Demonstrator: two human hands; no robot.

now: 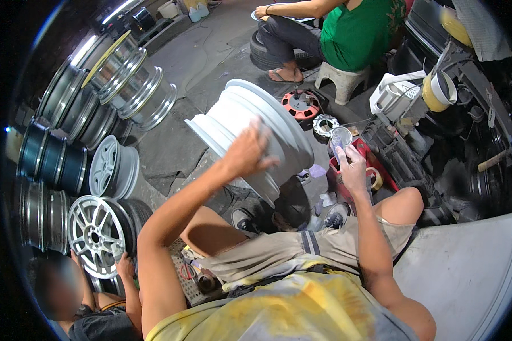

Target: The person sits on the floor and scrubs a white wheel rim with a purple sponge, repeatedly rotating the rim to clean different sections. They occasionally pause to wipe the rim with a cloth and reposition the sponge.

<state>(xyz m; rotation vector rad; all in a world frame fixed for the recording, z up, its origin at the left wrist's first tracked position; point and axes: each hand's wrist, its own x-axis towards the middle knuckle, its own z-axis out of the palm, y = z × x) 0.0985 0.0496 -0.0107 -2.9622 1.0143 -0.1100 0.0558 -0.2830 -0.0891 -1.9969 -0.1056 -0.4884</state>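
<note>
Yellow-smeared shirt (pixel 301 310) fills the bottom of the frame, and there, at upper centre, tilts the white wheel rim (pixel 233 116)! Left hand (pixel 249 149), blurred, fingers spread, is over it, contact hard to call; right of centre, the right hand (pixel 354 165) grips a small clear cup (pixel 341 135).

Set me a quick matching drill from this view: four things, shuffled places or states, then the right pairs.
Things:
1. Left hand
2. Right hand
3. White stool
4. Spoked white wheel

Places or states:
A. Beneath the person in green
B. Touched by a co-worker's hands
C. Blurred, in front of the large pale rim
D. Gripping a small clear cup

Pairs: 1-C, 2-D, 3-A, 4-B
</note>
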